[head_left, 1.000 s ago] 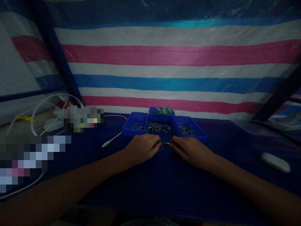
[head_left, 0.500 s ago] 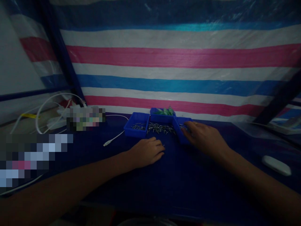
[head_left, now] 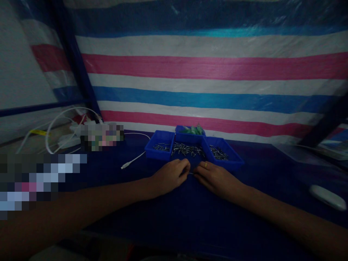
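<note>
In front of the bins my left hand (head_left: pixel 172 175) is closed in a pinch on a thin metal pin (head_left: pixel 191 173), which looks like a small rivet or nail. My right hand (head_left: pixel 214 179), with a yellow ring on one finger, is closed at the pin's other end. Behind my hands lies a loose pile of similar metal pins (head_left: pixel 187 149). The left blue bin (head_left: pixel 159 155) and the right blue bin (head_left: pixel 232 161) flank the pile, each with several pins inside. My fingers cover much of the held piece, and the light is dim.
A back blue bin (head_left: pixel 190 136) contains green plastic packets (head_left: pixel 194 129). White cables (head_left: pixel 133 160) lie to the left beside blurred-out items. A white oval object (head_left: pixel 327 197) rests at the right on the dark blue table (head_left: pixel 190 217). A striped plastic sheet (head_left: pixel 203 67) hangs behind.
My right hand has come out of the right bin and moved left to meet my left hand. My left fingers have closed, and a thin pin now shows between both hands.
</note>
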### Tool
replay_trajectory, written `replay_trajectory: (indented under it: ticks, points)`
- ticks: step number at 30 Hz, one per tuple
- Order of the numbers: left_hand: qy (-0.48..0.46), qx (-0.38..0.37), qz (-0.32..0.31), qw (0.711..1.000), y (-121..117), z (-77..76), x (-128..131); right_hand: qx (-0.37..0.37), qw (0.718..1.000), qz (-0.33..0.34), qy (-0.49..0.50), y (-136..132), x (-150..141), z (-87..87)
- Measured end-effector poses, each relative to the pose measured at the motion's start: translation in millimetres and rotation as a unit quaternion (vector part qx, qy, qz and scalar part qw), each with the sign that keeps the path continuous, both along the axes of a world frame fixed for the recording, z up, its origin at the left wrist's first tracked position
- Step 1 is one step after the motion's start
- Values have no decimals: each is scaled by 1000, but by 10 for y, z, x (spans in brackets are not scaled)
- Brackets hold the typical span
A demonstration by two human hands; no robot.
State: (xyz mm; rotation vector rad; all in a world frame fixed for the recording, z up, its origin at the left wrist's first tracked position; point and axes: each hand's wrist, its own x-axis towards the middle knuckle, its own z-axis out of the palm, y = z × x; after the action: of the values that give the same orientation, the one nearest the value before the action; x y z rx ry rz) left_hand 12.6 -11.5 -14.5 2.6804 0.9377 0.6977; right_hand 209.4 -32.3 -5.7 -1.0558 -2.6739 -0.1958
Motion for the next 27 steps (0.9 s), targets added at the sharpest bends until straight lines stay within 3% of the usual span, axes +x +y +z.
replay_trajectory:
  ticks: [6,15,27]
  points:
    - [-20,3,1,1000,-14,36,6,-11,1000,-6,16,-32,-14,-10]
    - [53,41,-5,998,9,49,-56,-43,998,-14,32,-31,2,-8]
    - [-36,23,-29,999,-28,69,-51,-48,998,-20,30,-47,-12,18]
